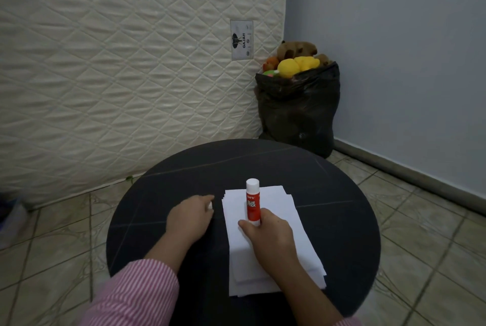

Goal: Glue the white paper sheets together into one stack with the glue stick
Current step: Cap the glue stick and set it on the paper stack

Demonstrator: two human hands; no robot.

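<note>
**A:** ok so what can you actually read in this shot? The glue stick [253,200] stands upright on the white paper sheets [265,241], red label, white cap on top. I get "GLUE STICK" running down the side, and there's a brand word above it that's too blurry for me.

**B:** same, can't make out the brand. The right hand [268,236] is wrapped around the bottom of the stick, thumb on the left side. The sheets are a loose, slightly fanned pile in the middle of the round black table [342,220].

**A:** and the left hand [190,218]? Looks curled on the table just left of the pile, pinching some small white thing at the fingertips. Can't tell what.

**B:** only other text is the tag [242,39] on the quilted mattress [118,62] behind: "GAJAH" with an elephant logo. Black bag [297,112] of plush toys beside it.
</note>
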